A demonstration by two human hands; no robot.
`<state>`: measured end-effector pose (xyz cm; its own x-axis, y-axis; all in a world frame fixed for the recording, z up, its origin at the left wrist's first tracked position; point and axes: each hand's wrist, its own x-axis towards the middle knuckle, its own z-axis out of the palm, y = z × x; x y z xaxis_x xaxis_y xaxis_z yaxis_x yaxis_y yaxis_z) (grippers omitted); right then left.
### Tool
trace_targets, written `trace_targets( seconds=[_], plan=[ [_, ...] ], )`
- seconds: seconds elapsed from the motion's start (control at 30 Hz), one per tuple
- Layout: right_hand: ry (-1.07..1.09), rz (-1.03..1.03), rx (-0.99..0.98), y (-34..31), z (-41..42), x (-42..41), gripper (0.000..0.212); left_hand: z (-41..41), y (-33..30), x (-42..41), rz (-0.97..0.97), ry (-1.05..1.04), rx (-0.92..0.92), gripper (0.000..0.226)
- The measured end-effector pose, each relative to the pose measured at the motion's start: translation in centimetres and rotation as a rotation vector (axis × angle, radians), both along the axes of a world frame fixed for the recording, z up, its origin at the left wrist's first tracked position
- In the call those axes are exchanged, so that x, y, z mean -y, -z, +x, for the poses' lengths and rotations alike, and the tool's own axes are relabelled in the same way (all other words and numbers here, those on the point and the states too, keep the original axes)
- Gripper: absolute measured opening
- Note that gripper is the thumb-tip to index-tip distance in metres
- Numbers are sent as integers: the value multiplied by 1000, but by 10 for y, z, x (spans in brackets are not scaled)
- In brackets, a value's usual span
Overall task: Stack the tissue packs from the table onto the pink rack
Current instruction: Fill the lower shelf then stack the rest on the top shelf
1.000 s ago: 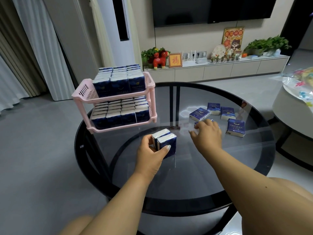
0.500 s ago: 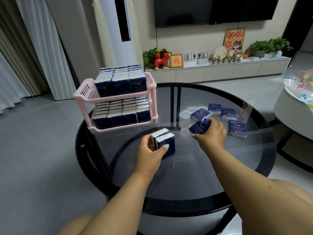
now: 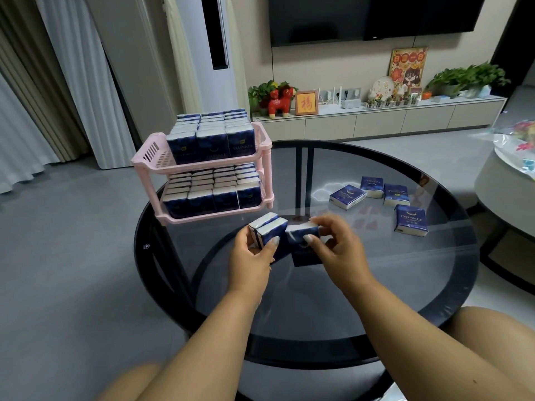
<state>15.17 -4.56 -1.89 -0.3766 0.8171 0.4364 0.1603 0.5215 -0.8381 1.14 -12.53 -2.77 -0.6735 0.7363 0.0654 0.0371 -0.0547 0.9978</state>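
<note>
Near the middle of the round glass surface [image 3: 376, 285], the left hand [image 3: 254, 256] is closed around two upright tissue packs [image 3: 267, 230]. The right hand [image 3: 335, 244] pinches a third pack [image 3: 304, 246] just beside them. Four loose packs [image 3: 385, 199] lie flat at the far right. The pink rack [image 3: 202, 169] stands far left, both tiers holding packs.

Living-room setting: a round dark glass table [image 3: 376, 285] stands on a grey floor [image 3: 72, 256], with pale curtains [image 3: 58, 82] at left beside a tall white floor-standing air conditioner [image 3: 208, 53]. On the beige rear wall hangs a black television [image 3: 362, 15] above a low white cabinet [image 3: 376, 123] bearing potted plants [image 3: 466, 78], a red figurine [image 3: 279, 102] and a framed picture [image 3: 306, 103].
</note>
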Motion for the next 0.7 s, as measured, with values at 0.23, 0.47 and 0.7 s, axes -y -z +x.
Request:
trace_targets(
  seconds=[0.23,0.47,0.7],
  plan=[
    [-62,14,34,8,-4,-4,35,4,-5,4,58,149,53,40],
    [-77,-55,73,11,-4,-5,34,10,-6,2,-77,121,-165,67],
    [-273,-1,344,5,-5,4,54,9,-7,-2,-85,118,-210,65]
  ],
)
